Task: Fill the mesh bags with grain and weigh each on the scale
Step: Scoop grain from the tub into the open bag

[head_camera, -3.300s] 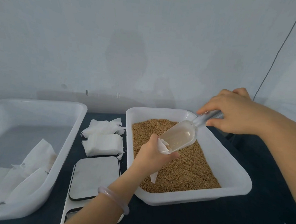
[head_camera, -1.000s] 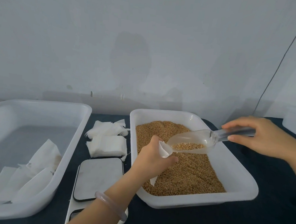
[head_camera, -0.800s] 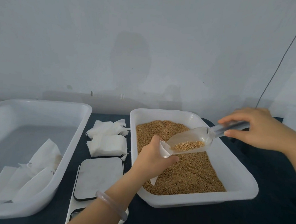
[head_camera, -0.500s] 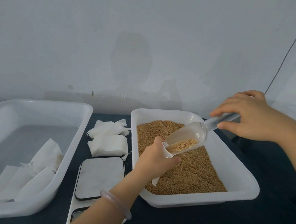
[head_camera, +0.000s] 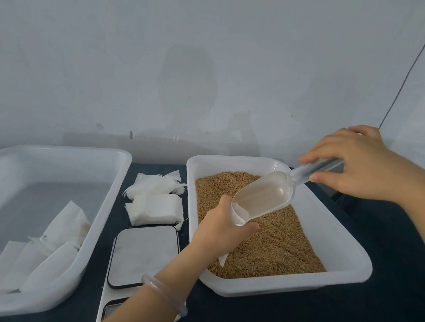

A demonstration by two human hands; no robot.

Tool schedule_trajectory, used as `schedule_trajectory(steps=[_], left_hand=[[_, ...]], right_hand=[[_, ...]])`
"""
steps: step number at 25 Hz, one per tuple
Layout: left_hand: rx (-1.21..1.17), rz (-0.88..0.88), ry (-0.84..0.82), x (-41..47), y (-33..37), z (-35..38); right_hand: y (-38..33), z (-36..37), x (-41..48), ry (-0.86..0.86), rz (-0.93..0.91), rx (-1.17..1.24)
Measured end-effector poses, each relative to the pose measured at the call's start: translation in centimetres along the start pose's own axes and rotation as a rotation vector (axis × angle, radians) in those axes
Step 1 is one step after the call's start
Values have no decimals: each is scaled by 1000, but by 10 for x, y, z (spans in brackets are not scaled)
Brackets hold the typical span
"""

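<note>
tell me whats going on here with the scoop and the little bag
A person is filling a white mesh bag with grain. The left hand grips the bag over the grain tray, while the right hand holds a clear scoop by its handle, tilted down with its lip at the bag's mouth. The scoop looks empty. The scale beside the tray has nothing on it; spare bags lie behind it.
</note>
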State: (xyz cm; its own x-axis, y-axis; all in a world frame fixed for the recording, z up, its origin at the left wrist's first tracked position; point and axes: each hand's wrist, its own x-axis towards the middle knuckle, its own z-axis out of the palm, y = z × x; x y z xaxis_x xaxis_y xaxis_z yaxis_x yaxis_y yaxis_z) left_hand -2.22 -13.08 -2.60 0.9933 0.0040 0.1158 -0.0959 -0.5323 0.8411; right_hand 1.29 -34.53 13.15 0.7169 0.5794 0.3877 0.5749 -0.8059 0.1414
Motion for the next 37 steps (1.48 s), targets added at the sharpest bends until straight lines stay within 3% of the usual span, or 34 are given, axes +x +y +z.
schedule_trajectory(steps=[4, 9, 14, 19, 23, 27, 33, 37], left_hand=[[-140, -15, 40, -3, -1, -8], [-158, -15, 66, -6, -2, -8], [-192, -13, 91, -7, -1, -10], [-226, 20, 83, -8, -3, -10], [-203, 20, 52, -8, -4, -9], [-82, -15, 19, -3, -1, -4], [19, 11, 6, -1, -3, 0], [30, 38, 1, -2, -2, -1]], right_hand=[[30, 8, -17, -16, 180, 142], [32, 72, -42, -344, 178, -20], [19, 113, -48, -294, 176, 187], [25, 115, -68, -204, 386, 592], [39, 88, -66, -94, 463, 720], [40, 45, -45, -78, 363, 643], [4, 9, -15, -79, 52, 162], [-12, 5, -11, -18, -10, 38]])
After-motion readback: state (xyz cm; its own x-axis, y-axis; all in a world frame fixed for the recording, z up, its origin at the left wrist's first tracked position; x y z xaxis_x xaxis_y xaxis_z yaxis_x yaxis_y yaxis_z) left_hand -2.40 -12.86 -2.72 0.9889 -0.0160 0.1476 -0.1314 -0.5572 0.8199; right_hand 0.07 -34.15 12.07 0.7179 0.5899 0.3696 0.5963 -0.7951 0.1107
